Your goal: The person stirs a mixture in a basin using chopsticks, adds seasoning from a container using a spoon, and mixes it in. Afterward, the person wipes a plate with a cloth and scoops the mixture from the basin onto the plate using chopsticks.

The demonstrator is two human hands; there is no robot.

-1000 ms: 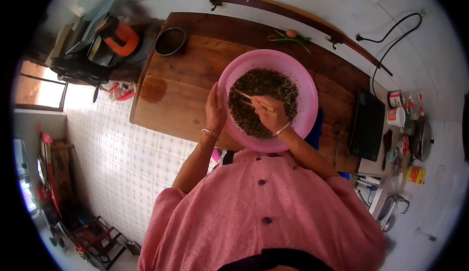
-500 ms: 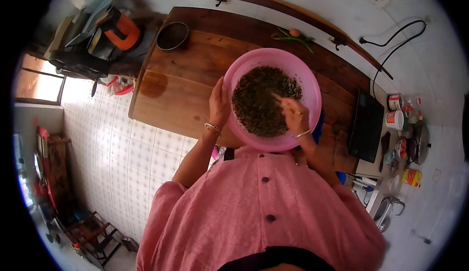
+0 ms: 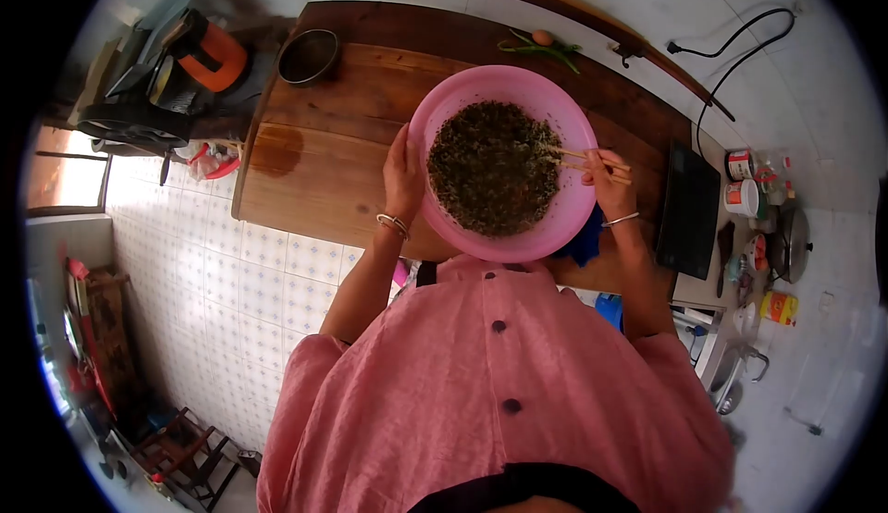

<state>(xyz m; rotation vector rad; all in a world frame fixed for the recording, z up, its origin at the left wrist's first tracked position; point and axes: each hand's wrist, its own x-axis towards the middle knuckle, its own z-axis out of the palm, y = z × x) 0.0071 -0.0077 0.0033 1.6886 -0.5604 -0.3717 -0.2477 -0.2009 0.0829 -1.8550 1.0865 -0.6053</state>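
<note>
A pink plastic basin (image 3: 555, 97) stands on the wooden table near my body. In it lies a dark, finely chopped mixture (image 3: 490, 169) flecked with pale bits, wet-looking in the middle. My left hand (image 3: 402, 180) is closed on the basin's left rim, its thumb hidden from clear sight. Over the right rim, my right hand (image 3: 606, 182) grips a pair of wooden chopsticks (image 3: 572, 153). Their tips point left and reach the right edge of the mixture.
A dark round pan (image 3: 309, 57) sits at the table's far left corner. Green peppers (image 3: 541, 49) and an egg (image 3: 543, 37) lie at the back edge. An orange kettle (image 3: 215, 61) is to the left. A black flat panel (image 3: 689, 212) and several jars stand right.
My right hand has moved right with the chopsticks, from above the mixture out to the basin's rim. My left hand keeps its hold. The whole view has shifted slightly.
</note>
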